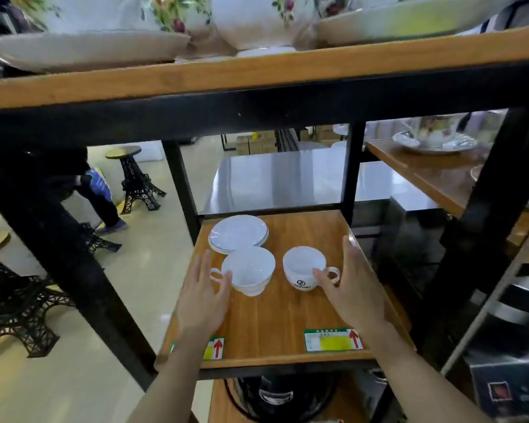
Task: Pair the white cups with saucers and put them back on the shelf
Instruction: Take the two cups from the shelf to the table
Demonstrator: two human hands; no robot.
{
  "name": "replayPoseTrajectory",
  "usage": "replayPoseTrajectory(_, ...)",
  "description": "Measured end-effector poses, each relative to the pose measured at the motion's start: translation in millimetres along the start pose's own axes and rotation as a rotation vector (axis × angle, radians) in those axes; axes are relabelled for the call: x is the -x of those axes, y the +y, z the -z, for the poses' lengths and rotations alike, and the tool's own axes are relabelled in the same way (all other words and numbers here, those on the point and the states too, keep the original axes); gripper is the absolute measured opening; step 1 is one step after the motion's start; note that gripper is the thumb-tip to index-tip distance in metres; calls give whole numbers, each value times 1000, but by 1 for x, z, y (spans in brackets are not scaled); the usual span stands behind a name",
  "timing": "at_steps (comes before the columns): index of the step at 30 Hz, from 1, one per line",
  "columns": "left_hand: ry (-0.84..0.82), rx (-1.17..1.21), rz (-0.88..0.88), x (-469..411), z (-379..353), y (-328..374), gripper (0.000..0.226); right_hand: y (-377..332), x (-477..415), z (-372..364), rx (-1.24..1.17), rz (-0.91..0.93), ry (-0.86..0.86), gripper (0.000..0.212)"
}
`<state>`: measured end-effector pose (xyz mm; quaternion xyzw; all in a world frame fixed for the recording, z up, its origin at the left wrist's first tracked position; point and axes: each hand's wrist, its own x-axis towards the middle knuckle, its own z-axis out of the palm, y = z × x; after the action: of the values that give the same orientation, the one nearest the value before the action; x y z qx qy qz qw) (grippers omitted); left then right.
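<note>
Centrally on the wooden shelf [287, 315], two white cups [247, 270] are flanked by a spread left hand [202, 297] and spread right hand [353, 288]; stacked saucers [238, 232] are set near the back-left corner, price labels [332, 340] along the front edge.

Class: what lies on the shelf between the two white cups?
Only bare wood of the shelf separates the footed cup and the logo cup, per the head view.

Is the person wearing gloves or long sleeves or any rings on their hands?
No gloves. The left hand and right hand are both bare, and so are both forearms as far as the picture shows, with no sleeves in view. No watch, bracelet or ring shows, though the picture is a bit blurry for tiny things. The nails look short and plain.
</note>
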<state>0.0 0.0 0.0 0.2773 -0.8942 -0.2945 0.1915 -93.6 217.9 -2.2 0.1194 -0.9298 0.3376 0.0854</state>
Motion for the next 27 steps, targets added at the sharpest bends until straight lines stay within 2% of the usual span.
replayPoseTrajectory(4,-61,189,159,-3,-11,-4,66,6,-2,-8,-48,-78,-78,83)
replayPoseTrajectory(7,-57,239,214,-1,-15,0,65,6,-2,-13,-98,-139,-154,71)
replayPoseTrajectory(12,-110,390,320,-5,-7,9,47,-3,-7,-8,-306,-264,-248,47)
replayPoseTrajectory(15,-126,551,446,-4,-5,12,26,-9,-8,0,-424,-406,-366,42)
replayPoseTrajectory(19,-203,760,679,1,3,16,20,-16,-9,12,-700,-642,-535,33)
replayPoseTrajectory(22,-281,963,809,6,9,21,21,-17,-7,14,-834,-732,-579,29)
replayPoseTrajectory(24,-297,1071,830,8,9,22,25,-19,-3,11,-952,-792,-558,29)
replayPoseTrajectory(26,-259,1129,823,10,6,24,46,-22,2,6,-1063,-834,-484,30)
replayPoseTrajectory(27,-227,1134,812,11,4,26,49,-24,4,3,-1098,-837,-441,30)
